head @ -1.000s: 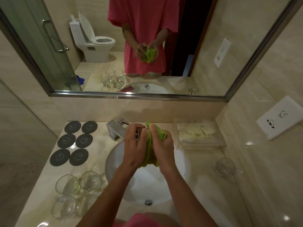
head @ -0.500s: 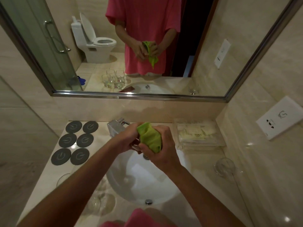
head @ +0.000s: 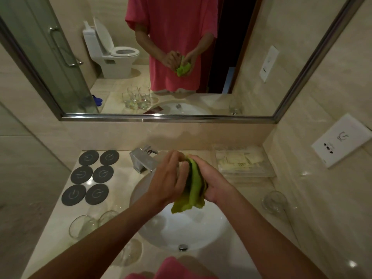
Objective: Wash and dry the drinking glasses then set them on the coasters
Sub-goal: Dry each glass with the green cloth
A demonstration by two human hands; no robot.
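Over the white sink, my left hand grips a clear drinking glass, which is mostly hidden between my palms. My right hand holds a green cloth pressed against that glass. Several dark round coasters lie in two columns at the back left of the counter, all bare. Several clear glasses stand at the front left, partly hidden behind my left forearm. One more glass stands alone right of the sink.
A chrome faucet stands behind the sink, just left of my hands. A clear tray of sachets sits at the back right. The mirror fills the wall above. A socket plate is on the right wall.
My hands have turned around the glass: the cloth, bunched on top half a second ago, now hangs down below my right palm. My left forearm has swung back right, uncovering some front-left glasses.
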